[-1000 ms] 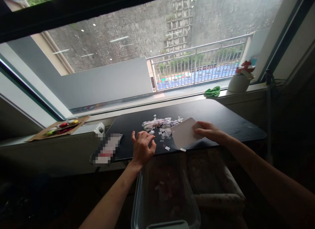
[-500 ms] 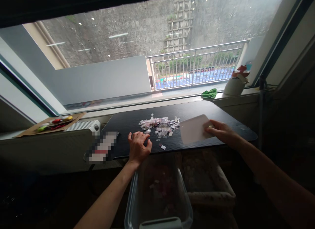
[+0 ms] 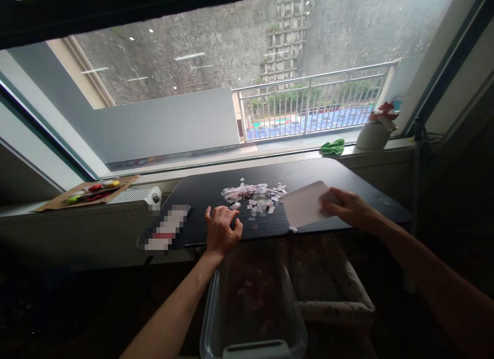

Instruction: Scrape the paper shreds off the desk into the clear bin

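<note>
A heap of small torn paper scraps [image 3: 258, 197] lies on the black tabletop [image 3: 200, 194]. My right hand [image 3: 343, 205] is closed around one end of a white plastic scraper [image 3: 304, 203], tilted just right of the heap. One loose scrap [image 3: 293, 229] sits at the scraper's lower edge. My left hand [image 3: 224, 229] rests by the table's front edge, left of and nearer than the heap, its fingers bent and apart with nothing seen between them. Below the edge, between my arms, stands a clear plastic bin [image 3: 208, 318] with some scraps inside.
A phone-like item [image 3: 165, 228], blurred out, lies at the table's left end. Beyond the table, a green cloth [image 3: 332, 147] and a white jug [image 3: 372, 135] stand on the sill. A lined box [image 3: 335, 307] is beside the bin, and a radiator [image 3: 139, 195] is at left.
A loose scrap near the front edge has shifted right and now lies by the scraper's lower edge. My left hand stays about where it was; the view has shifted slightly.
</note>
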Demonstrator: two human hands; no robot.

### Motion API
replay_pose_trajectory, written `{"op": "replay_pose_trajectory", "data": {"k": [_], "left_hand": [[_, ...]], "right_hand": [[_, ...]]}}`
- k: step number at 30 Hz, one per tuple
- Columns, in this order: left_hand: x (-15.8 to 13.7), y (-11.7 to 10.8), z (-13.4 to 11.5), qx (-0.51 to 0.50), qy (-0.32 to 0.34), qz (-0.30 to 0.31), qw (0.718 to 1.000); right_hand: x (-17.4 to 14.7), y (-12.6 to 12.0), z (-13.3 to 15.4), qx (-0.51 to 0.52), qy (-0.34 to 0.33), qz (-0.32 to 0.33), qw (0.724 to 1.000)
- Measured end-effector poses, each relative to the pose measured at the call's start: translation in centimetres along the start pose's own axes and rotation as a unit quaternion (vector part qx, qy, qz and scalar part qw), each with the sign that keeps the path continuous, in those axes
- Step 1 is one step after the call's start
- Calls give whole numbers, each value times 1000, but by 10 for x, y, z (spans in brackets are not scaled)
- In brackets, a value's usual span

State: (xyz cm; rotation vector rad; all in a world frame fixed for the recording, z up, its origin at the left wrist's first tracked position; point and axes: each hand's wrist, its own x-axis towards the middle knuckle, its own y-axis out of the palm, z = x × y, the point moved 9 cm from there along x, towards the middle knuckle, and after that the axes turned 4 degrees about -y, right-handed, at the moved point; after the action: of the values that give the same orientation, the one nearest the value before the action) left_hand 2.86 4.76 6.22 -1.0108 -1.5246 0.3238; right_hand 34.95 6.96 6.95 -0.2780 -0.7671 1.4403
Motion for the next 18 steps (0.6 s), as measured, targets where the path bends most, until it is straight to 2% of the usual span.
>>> {"op": "replay_pose_trajectory", "data": {"k": [3,5,11,18], "left_hand": [[0,0,-1,2,12,-5,1000],[0,0,-1,6,16,-7,1000],[-1,0,-1,25,29,-11,999],[0,-1,-1,17,27,-9,999]], "right_hand": [[-2,-26,-30,47,42,7,998],[-1,-31,-40,96,70,6,993],[1,-17,-47,170,156,7,973],[-10,-18,-51,216,171,28,961]]}}
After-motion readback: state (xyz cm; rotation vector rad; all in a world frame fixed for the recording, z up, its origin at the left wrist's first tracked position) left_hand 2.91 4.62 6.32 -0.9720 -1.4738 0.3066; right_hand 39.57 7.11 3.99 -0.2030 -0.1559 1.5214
